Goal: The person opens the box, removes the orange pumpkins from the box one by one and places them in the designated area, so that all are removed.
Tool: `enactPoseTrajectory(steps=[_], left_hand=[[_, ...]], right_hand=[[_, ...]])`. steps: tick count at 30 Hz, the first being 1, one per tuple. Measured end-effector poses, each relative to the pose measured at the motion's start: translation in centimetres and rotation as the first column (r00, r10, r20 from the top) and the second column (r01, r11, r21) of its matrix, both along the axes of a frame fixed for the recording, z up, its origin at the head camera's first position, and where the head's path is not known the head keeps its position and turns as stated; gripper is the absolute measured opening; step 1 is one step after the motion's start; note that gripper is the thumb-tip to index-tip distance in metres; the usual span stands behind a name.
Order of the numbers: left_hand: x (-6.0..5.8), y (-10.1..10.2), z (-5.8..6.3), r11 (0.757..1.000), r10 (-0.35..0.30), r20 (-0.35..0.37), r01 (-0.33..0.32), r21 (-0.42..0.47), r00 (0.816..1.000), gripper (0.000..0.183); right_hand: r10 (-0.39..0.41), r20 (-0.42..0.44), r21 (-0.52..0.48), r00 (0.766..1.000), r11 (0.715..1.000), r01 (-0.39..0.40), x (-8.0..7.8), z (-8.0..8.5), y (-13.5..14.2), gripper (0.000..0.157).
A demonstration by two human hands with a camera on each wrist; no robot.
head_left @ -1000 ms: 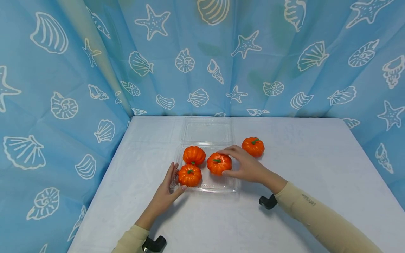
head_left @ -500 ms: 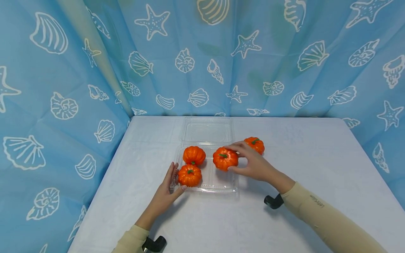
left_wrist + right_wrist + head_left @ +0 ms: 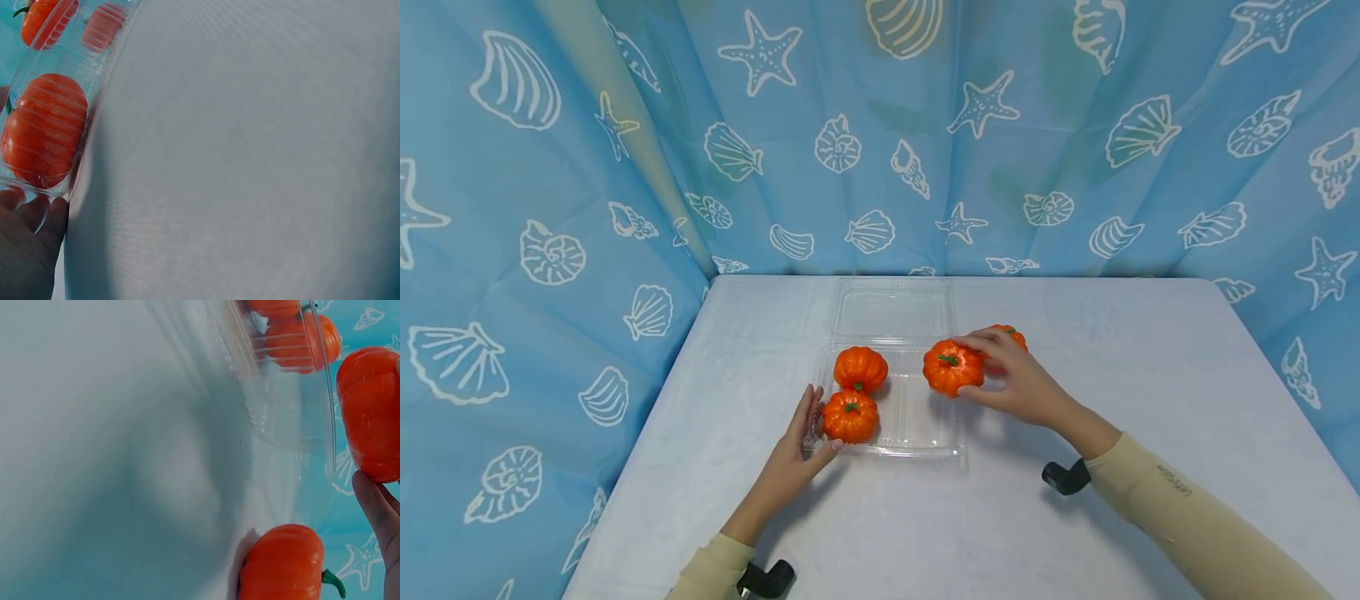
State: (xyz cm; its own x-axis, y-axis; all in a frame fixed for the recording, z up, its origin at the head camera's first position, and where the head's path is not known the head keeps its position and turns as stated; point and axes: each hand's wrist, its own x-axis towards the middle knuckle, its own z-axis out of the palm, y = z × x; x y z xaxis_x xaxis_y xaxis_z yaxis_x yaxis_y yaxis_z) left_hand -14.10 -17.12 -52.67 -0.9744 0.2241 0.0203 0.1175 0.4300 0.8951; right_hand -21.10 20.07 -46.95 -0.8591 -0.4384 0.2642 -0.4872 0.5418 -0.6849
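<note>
My right hand [image 3: 1021, 385] grips a small orange toy pumpkin [image 3: 951, 368] with a green stem, held above the right side of a clear plastic clamshell box [image 3: 917, 452]. In the right wrist view this pumpkin [image 3: 370, 415] is raised beyond the box wall. Two more pumpkins are inside the box's left half, a rear one [image 3: 860, 369] and a front one [image 3: 850, 417]. Against the box's left end rests my left hand [image 3: 792, 454], fingers fairly straight along the side and thumb near the front rim. Another pumpkin [image 3: 1015, 336] on the table is partly hidden behind my right hand.
The box's open lid [image 3: 891, 310] lies flat behind it on the white-covered table [image 3: 1112, 350]. A blue curtain [image 3: 880, 192] with shell and starfish prints hangs behind and at the sides. Black wrist cameras [image 3: 1066, 477] are strapped below both hands.
My right hand has carried its pumpkin up and to the right, from the middle of the box to its right edge. The left hand and the pumpkins in the box stay put.
</note>
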Motion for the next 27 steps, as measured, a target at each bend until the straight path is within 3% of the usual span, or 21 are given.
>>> enactPoseTrajectory(steps=[27], left_hand=[[0.0, 0.0, -0.3, 1.0, -0.006, -0.02, 0.006, 0.015, 1.0, 0.095]], right_hand=[[-0.164, -0.014, -0.013, 0.986, 0.986, 0.163, -0.1, -0.7, 6.6, 0.064]])
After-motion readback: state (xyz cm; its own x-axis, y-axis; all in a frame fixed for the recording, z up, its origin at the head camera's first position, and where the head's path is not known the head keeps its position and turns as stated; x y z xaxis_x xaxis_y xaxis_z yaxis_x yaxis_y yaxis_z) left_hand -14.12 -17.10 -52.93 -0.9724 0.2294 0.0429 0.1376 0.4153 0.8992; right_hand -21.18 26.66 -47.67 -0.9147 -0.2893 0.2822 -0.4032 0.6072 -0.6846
